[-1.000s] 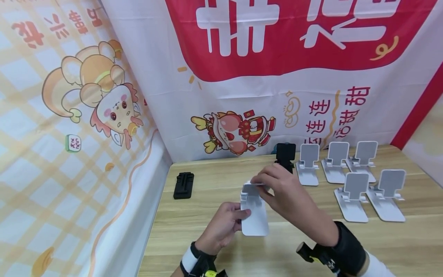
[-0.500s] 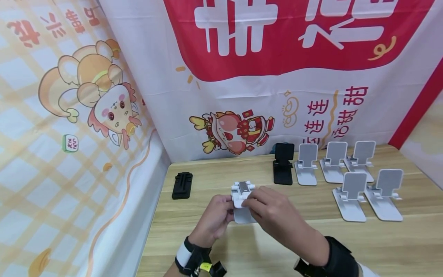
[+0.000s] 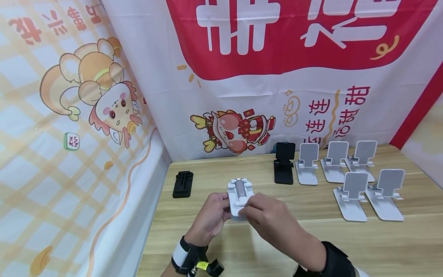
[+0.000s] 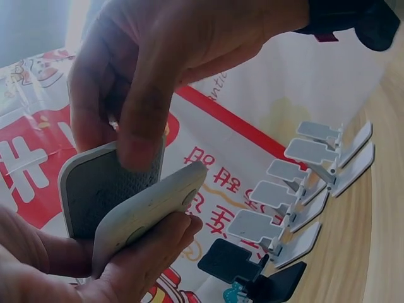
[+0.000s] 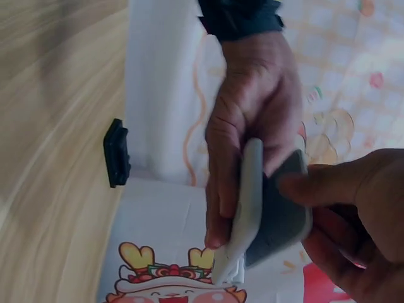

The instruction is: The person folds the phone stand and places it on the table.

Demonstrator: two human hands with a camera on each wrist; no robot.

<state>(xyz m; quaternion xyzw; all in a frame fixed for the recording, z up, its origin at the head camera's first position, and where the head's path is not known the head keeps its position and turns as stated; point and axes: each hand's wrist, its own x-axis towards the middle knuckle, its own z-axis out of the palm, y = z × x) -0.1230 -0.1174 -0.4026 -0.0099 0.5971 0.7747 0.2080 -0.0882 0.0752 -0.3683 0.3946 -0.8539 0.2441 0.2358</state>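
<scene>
Above the table, a white phone stand (image 3: pixel 237 207) is held between both hands, its back plate folded down over its base. My left hand (image 3: pixel 209 217) grips the base from the left side. My right hand (image 3: pixel 273 217) pinches the free edge of the back plate. In the left wrist view, the grey pad (image 4: pixel 85 196) of that plate faces the base with a wedge of space between them. The right wrist view shows the white base (image 5: pixel 249 196) lying along the left fingers, with the right thumb on the pad.
A folded black phone stand (image 3: pixel 182 184) lies at the table's left. Toward the back right stand an unfolded black phone stand (image 3: pixel 284 165) and several unfolded white phone stands (image 3: pixel 307 163). A printed cloth (image 3: pixel 159 92) hangs behind the wooden table (image 3: pixel 214 173).
The white phone stand's back plate has swung down toward its base, pulled by my right hand. Both hands have shifted slightly left, and the stand's hinge side now shows in the head view.
</scene>
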